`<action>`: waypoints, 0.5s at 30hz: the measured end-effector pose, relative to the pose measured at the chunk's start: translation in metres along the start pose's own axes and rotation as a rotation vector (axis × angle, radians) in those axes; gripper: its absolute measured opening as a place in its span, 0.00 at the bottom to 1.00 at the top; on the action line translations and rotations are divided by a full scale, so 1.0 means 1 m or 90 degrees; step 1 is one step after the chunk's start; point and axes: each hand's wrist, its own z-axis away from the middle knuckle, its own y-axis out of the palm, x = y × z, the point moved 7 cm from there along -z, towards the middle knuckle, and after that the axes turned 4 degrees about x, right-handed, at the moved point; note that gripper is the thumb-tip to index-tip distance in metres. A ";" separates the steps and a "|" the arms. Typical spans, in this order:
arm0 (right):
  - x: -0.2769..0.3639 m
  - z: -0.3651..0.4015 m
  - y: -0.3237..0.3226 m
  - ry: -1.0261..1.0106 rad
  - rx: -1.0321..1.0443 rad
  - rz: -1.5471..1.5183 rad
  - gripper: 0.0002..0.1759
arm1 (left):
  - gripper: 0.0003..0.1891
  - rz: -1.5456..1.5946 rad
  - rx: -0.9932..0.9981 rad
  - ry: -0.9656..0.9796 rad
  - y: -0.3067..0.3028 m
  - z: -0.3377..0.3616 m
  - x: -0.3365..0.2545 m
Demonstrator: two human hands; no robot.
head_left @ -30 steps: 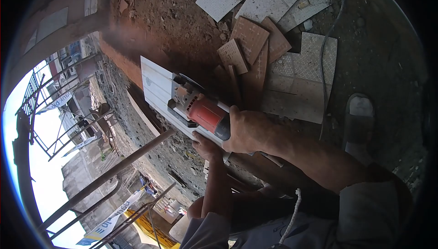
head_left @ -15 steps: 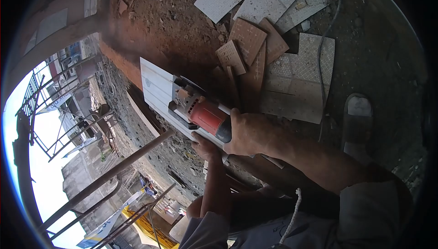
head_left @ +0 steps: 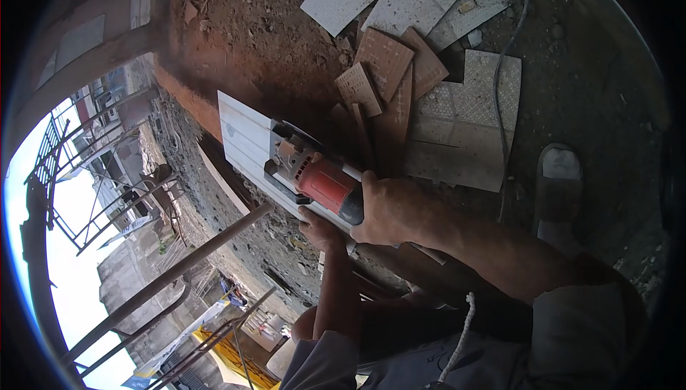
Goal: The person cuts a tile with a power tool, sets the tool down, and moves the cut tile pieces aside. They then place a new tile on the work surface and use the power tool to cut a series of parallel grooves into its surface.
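"Doing what with the right hand [head_left: 386, 208]?"
"Wrapping it round the rear of the red power tool [head_left: 326, 184], set over the white panel [head_left: 246, 132]."
"And with the left hand [head_left: 321, 230]?"
"Bending it at the panel's edge; impossible to tell whether pinching or merely touching."
"Near what else?"
"Near overlapping brown tiles [head_left: 384, 59]."

Power tool [head_left: 325, 184] on panel [head_left: 246, 136]; tiles [head_left: 479, 79] right of panel; cable [head_left: 496, 91] across tiles.

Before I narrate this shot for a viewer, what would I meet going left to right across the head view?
Yellow sheet, red power tool, right hand, grey cable, foot.
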 end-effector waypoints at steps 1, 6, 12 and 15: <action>0.000 0.001 -0.001 0.004 0.003 0.001 0.38 | 0.47 0.005 0.002 -0.003 0.000 0.000 0.000; -0.001 0.002 0.000 -0.003 0.004 -0.007 0.38 | 0.48 -0.015 -0.007 -0.006 -0.001 -0.001 0.001; -0.001 0.005 -0.001 -0.006 0.001 -0.004 0.39 | 0.48 -0.013 -0.004 -0.009 -0.001 0.002 -0.001; -0.001 0.008 -0.002 -0.002 0.006 -0.005 0.39 | 0.48 -0.015 -0.012 -0.003 -0.001 0.002 0.000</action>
